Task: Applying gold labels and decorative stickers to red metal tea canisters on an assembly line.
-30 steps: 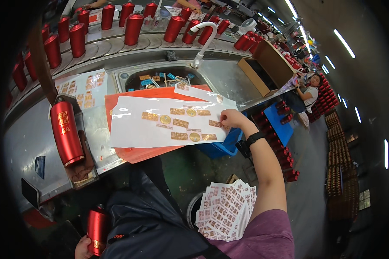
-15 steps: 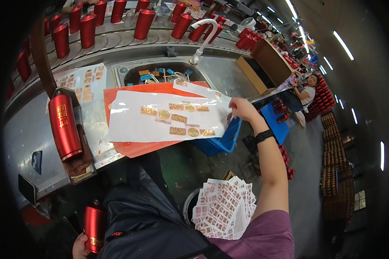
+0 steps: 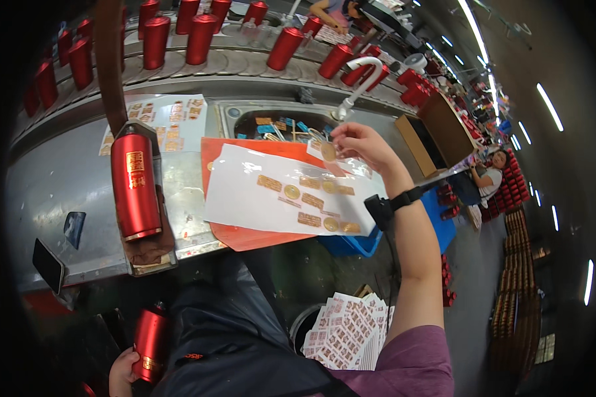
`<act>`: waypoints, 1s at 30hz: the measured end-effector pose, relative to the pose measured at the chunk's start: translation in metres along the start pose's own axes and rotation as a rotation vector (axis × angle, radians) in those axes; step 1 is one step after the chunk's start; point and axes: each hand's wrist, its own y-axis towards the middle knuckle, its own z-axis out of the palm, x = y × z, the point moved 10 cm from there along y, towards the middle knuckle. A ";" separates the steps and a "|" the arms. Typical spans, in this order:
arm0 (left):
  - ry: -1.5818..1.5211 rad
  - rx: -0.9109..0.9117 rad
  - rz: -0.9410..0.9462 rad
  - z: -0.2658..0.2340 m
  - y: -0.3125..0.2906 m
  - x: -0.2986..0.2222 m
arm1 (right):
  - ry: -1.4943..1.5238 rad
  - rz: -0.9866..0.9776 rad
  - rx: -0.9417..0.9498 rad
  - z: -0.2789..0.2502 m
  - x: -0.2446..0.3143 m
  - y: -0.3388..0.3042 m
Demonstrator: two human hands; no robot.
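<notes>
Low at the left, my left hand [image 3: 124, 368] is wrapped round a red metal bottle [image 3: 150, 341] with a gold emblem near its lower end. My right hand [image 3: 361, 147] is raised over the far right of the orange board [image 3: 248, 239], its fingers pinching a small, clear-looking decal [image 3: 328, 152] with a round gold mark. Beneath it, a white decal sheet [image 3: 245, 192] bearing several gold oblong and round decals lies on the board. Another red bottle [image 3: 136, 182] with gold lettering rests in a holder on the bench, left of the board.
Behind the board, a sink [image 3: 228, 114] holds water and floating decal pieces under a white tap [image 3: 364, 79]. Several red bottles [image 3: 202, 40] stand on a conveyor. A phone [image 3: 48, 264] sits at the bench's left edge. Printed sheets [image 3: 344, 331] are stacked by my right side.
My right hand has lifted from the sheet's right edge and moved up and left, now with a small decal in its fingers. The view has shifted; my left hand keeps the bottle.
</notes>
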 end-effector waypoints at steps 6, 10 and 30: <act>-0.035 0.020 0.001 0.011 -0.006 0.002 | 0.438 -0.110 -0.188 -0.003 -0.005 0.099; -0.052 0.005 0.027 -0.008 -0.016 0.009 | 0.657 -0.131 -0.386 -0.022 -0.057 0.159; 0.286 -0.138 -0.012 0.285 -0.038 -0.146 | -0.917 -0.509 -0.409 0.060 -0.004 0.121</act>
